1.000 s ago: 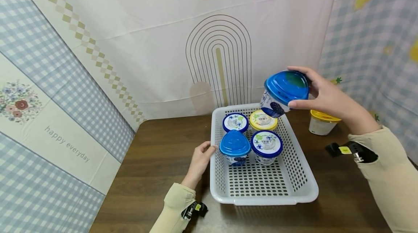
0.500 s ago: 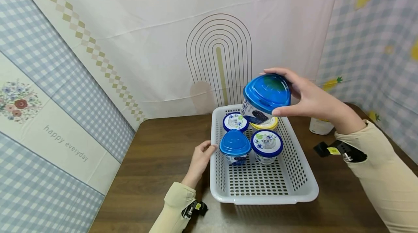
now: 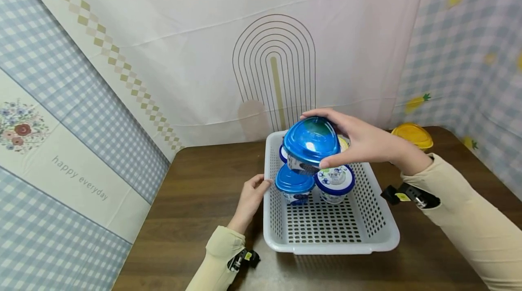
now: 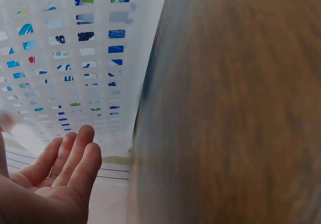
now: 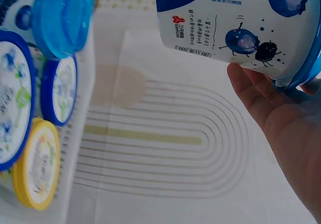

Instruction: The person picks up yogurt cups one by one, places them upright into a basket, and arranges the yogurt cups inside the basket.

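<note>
My right hand (image 3: 359, 141) grips a yogurt cup (image 3: 311, 141) with a blue domed lid, fingers and thumb around its sides. It is held raised over the back part of a white perforated basket (image 3: 326, 249). In the basket stand another blue domed-lid cup (image 3: 294, 178), a cup with a flat blue-rimmed lid (image 3: 335, 180), a second flat-lidded blue cup (image 5: 60, 91) and a yellow-lidded cup (image 5: 37, 163), the last two largely covered in the head view. At the basket's left side, my left hand (image 3: 249, 198) touches the rim with fairly straight fingers.
Behind my right forearm, a cup with a yellow domed lid (image 3: 413, 134) stands on the brown wooden table (image 3: 191, 200). Patterned cloth (image 3: 204, 64) hangs close behind the table and along both sides. The basket's front part shows bare perforated floor.
My right hand has carried the blue-lidded yogurt cup leftward and then lower, over the cups at the basket's back. The left hand stays at the rim.
</note>
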Demonstrator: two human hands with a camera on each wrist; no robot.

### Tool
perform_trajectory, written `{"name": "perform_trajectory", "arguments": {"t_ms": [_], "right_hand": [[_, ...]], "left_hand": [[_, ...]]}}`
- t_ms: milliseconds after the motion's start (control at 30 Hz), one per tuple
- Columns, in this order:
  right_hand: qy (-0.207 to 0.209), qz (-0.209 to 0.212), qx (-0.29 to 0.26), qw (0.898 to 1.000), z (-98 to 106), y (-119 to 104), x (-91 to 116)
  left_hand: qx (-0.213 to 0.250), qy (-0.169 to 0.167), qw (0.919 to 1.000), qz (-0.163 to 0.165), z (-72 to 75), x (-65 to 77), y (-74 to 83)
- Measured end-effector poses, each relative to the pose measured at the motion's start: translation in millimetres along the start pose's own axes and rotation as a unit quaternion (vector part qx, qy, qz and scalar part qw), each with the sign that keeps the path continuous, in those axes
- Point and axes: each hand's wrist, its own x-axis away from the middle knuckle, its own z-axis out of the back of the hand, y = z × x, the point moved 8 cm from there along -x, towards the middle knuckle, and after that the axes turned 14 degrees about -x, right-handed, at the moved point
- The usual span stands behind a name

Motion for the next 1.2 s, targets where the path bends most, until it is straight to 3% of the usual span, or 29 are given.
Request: {"name": "perform_trajectory", "arguments": {"t_ms": [567, 1200], "right_hand": [[-0.088, -0.009, 0.000, 0.996, -41, 16, 2], [-0.119, 0.000, 0.040, 0.992, -63, 32, 6]], "left_hand": [[-0.002, 0.001, 1.0000, -0.003, 0.0, -1.5, 0.4], [-0.002, 0.008, 1.0000, -0.003, -0.7, -0.9, -1.2]]}}
